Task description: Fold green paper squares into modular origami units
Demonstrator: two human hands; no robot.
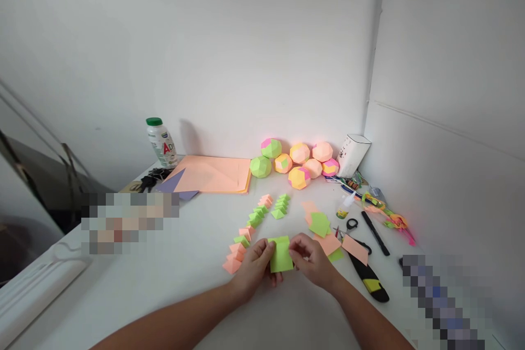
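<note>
A lime-green piece of paper (281, 257) with a crease across its top is held up off the table. My left hand (253, 267) grips its left side, thumb on the front face and fingers behind. At the right edge, the fingers of my right hand (314, 262) are pinched together on the paper. Just beyond my left hand runs a row of folded peach and green paper pieces (234, 257). A shorter row of folded green pieces (279, 211) lies farther back. Right of my hands are loose peach cutouts (328, 243) and a green pentagon cutout (319, 224).
Several faceted paper balls (299, 177) sit by the wall, left of a white box (353, 154). Scissors (351, 223), a cutter knife (371, 281), a black pen (375, 233) and a glue bottle (342, 210) lie right. Peach sheets (209, 172) and a green-capped bottle (161, 142) stand back left.
</note>
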